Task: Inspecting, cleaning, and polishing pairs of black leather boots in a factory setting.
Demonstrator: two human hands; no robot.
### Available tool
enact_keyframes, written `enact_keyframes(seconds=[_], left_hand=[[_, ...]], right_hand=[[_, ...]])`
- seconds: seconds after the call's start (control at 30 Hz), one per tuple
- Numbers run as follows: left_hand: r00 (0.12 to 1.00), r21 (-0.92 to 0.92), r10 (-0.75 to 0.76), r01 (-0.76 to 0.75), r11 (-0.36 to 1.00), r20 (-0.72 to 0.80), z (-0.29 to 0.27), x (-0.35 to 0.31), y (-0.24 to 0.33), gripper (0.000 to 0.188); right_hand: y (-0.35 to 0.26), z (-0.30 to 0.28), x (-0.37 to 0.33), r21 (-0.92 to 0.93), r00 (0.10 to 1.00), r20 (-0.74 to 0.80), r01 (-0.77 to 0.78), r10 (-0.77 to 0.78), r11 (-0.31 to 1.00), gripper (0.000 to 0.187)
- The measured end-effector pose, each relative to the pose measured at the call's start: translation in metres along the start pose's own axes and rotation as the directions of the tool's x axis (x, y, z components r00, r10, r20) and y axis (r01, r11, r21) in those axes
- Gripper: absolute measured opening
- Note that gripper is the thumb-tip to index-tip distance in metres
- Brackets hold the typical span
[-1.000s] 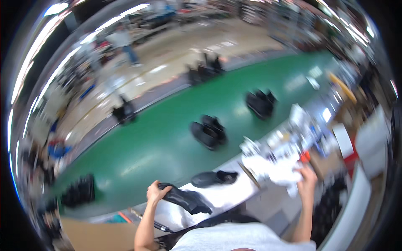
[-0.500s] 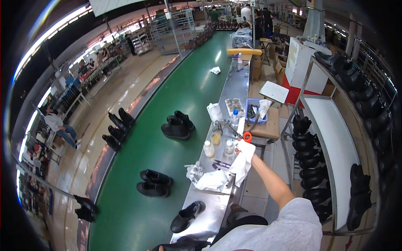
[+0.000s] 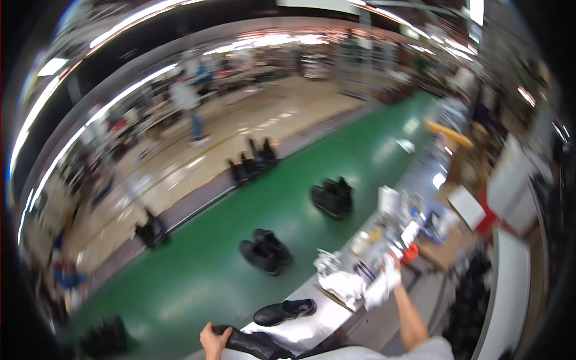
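At the lower edge, my left hand (image 3: pixel 213 341) has its fingers and thumb closed around the toe end of a black shoe (image 3: pixel 255 344). Another black shoe (image 3: pixel 285 312) lies on the metal bench just beyond it. My right hand (image 3: pixel 393 264) is stretched out over the bench's right side, closed on a white cloth (image 3: pixel 378 292) that hangs down. An orange-red ring-shaped thing (image 3: pixel 410 253) is right beside these fingers; motion blur hides whether they touch it. A crumpled white cloth (image 3: pixel 342 284) rests on the bench to the left of my right hand.
A green conveyor belt (image 3: pixel 198 264) runs along the bench, carrying pairs of black shoes (image 3: pixel 266 252). Bottles (image 3: pixel 362 243) and a blue basket (image 3: pixel 440 221) stand farther along. A yellow bar (image 3: pixel 450 134) crosses the far bench. A rack (image 3: pixel 510 300) is at right.
My view has swung left and blurred. The left hand now shows fully, holding the black shoe. My right hand still has the white cloth over the bench.
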State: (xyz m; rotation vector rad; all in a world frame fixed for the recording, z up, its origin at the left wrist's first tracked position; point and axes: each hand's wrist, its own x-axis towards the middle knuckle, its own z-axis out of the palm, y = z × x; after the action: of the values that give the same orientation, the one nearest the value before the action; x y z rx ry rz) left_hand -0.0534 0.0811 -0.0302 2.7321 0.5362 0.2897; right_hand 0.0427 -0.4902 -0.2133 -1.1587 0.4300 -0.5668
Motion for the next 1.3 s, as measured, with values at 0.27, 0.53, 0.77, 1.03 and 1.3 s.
enact_keyframes(seconds=[0.27,0.53,0.77,1.03,1.3], left_hand=[[1.000,-0.116,-0.007,0.010,0.993,0.029,-0.001,-0.009,0.016,0.047],[0.946,-0.243,0.117,-0.042,0.969,0.302,-0.018,-0.004,0.028,0.054],[0.918,-0.311,0.278,-0.186,0.932,0.284,-0.044,0.003,0.020,0.058],[0.876,-0.540,0.262,-0.001,0.842,0.406,-0.139,0.031,0.012,0.048],[0.646,-0.594,0.400,0.104,0.798,0.651,-0.080,0.013,0.021,0.047]], right_hand=[[-0.098,-0.014,-0.114,-0.814,0.864,0.325,0.462,-0.385,0.350,0.068],[-0.084,-0.041,0.030,-0.101,0.998,0.052,-0.035,0.040,0.994,0.034],[-0.075,-0.050,0.082,-0.054,0.901,0.117,-0.415,0.418,0.908,0.030],[-0.098,-0.040,0.078,-0.139,0.892,0.188,-0.390,0.411,0.910,0.031],[-0.161,-0.014,0.036,-0.149,0.906,0.125,-0.386,0.405,0.910,0.032]])
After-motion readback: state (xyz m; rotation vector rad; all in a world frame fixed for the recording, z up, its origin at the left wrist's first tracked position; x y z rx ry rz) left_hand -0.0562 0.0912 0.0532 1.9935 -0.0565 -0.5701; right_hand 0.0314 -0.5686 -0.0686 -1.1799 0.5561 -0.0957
